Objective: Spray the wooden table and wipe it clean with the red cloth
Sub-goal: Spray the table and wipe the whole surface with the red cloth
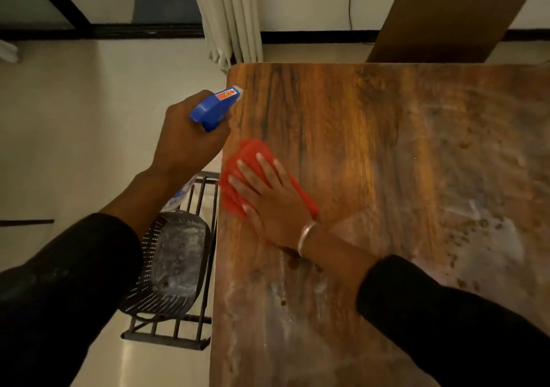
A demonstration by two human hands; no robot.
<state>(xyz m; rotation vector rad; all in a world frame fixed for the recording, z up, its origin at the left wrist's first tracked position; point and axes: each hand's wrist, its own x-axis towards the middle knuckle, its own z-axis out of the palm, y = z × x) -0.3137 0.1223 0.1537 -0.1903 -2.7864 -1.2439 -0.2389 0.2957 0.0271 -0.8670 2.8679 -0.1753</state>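
Observation:
The wooden table (372, 136) fills the right half of the head view, with pale dusty streaks and dark specks on its right and near parts. My right hand (268, 196) lies flat, fingers spread, pressing the red cloth (244, 154) onto the table near its left edge. My left hand (184, 142) is wrapped around a spray bottle with a blue trigger head (215, 108), held just off the table's left edge, nozzle pointing toward the tabletop. The bottle's body is mostly hidden behind my hand and wrist.
A black perforated basket (172, 261) sits on a dark metal rack (178, 333) beside the table's left edge, under my left forearm. A cream curtain (232, 23) hangs beyond the far left corner. A brown board (446, 14) stands behind the table. Pale floor lies left.

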